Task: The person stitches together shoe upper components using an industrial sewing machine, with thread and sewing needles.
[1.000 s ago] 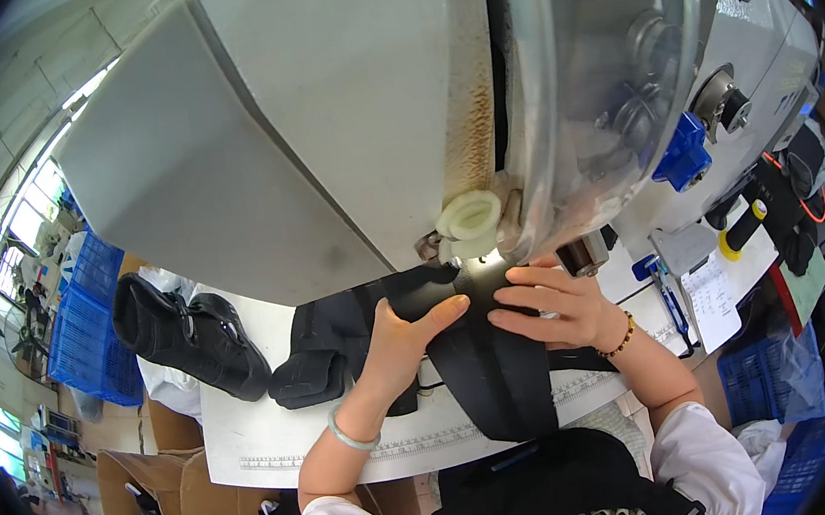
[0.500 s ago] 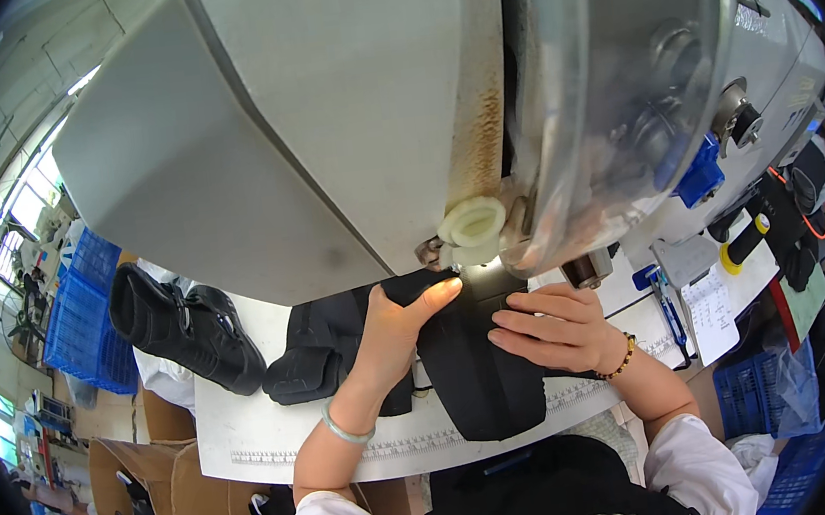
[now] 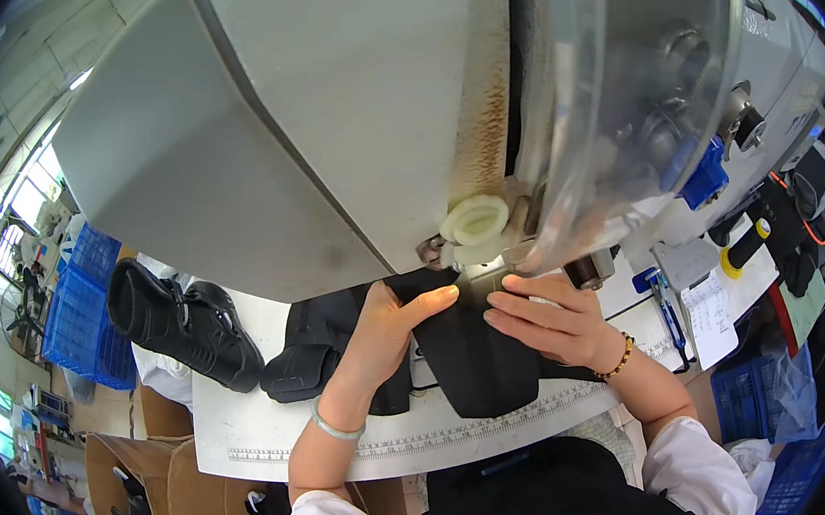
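A long black fabric piece (image 3: 480, 371) lies under the head of a grey sewing machine (image 3: 356, 103), its narrower end toward me. My left hand (image 3: 380, 333) holds its left side, thumb on top and pointing at the lit needle area; the other fingers are mostly hidden. My right hand (image 3: 558, 321) rests on the right side with fingers stretched out and slightly apart, its thumb out of sight. Both hands are close to the needle area, which the cream plastic ring (image 3: 476, 221) partly covers. More folded black pieces (image 3: 317, 353) lie left of my left hand.
A black boot (image 3: 183, 322) stands at the table's left. A ruler strip (image 3: 353, 452) runs along the white table's front edge. To the right are blue snips (image 3: 671, 321), a paper note (image 3: 710, 317) and a thread spool (image 3: 745, 248). Cardboard boxes (image 3: 134, 478) stand lower left.
The black fabric piece has slid away from me, farther under the machine head. My right fingers have shifted slightly toward the needle area; my left hand stays almost in place.
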### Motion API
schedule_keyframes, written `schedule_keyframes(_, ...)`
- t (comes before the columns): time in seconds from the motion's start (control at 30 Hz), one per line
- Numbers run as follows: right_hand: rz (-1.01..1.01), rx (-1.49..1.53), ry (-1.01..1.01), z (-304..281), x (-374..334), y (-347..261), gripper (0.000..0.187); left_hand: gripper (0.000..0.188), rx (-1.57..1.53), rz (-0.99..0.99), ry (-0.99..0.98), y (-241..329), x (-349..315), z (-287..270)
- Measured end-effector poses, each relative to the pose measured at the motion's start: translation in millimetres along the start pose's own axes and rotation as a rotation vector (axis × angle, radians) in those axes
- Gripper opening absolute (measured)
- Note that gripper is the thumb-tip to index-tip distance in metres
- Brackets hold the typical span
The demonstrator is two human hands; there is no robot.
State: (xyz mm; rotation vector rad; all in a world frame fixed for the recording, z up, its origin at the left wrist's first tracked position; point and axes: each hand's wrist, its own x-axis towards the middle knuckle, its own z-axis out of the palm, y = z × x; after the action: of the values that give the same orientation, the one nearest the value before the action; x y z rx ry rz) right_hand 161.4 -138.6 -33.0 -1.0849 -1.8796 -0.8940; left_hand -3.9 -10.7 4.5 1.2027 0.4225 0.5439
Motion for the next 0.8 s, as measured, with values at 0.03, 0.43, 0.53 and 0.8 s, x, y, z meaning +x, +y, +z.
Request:
schedule_keyframes(0.03,0.041,0.022,-0.009,0,0,1,0.030,0.021,0.031,0.057,0.005,0,1,2)
schedule_keyframes(0.43,0.106,0.007,-0.017,4,-2,3,0.030,0.029,0.059,0.020,-0.003,0,13,-10)
schedule_keyframes(0.53,0.161,0.100,-0.038,8,-6,5,0.026,0.026,0.104,0.096,0.014,-25,20,-41)
schedule_keyframes(0.8,0.218,0.135,-0.029,11,-11,9,0.025,0.020,-0.086,0.075,0.103,-15,24,-24)
